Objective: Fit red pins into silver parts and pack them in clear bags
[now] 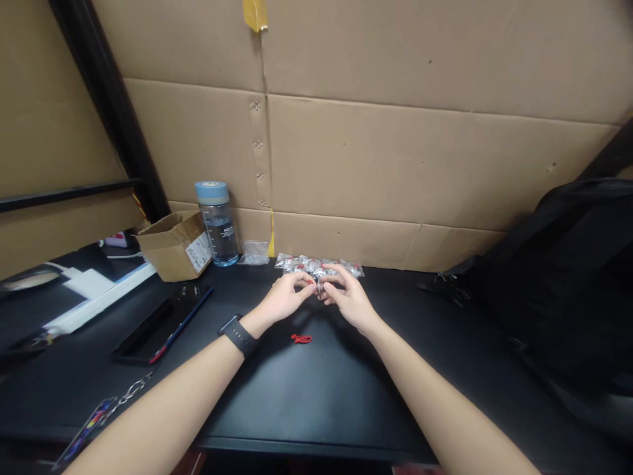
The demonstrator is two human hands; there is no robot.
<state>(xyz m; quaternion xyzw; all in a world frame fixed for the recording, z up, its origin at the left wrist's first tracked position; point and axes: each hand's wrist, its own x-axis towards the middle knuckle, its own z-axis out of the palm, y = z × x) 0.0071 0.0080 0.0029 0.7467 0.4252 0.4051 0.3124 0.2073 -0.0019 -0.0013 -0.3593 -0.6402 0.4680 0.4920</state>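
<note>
Over the middle of the black desk, my left hand and my right hand meet at the fingertips. Between them is a small clear plastic bag, pinched from both sides and partly covered by my fingers. A spot of red shows by my left fingertips; its shape is too small to make out. Just behind my hands lies a row of clear packets with bits of red inside. On the desk in front of my hands rests a small looped red cord.
At the left stand an open cardboard box and a water bottle, with flat clear bags beside them. A phone, a power strip and a keychain lie nearer. A black backpack fills the right side. Cardboard walls the back.
</note>
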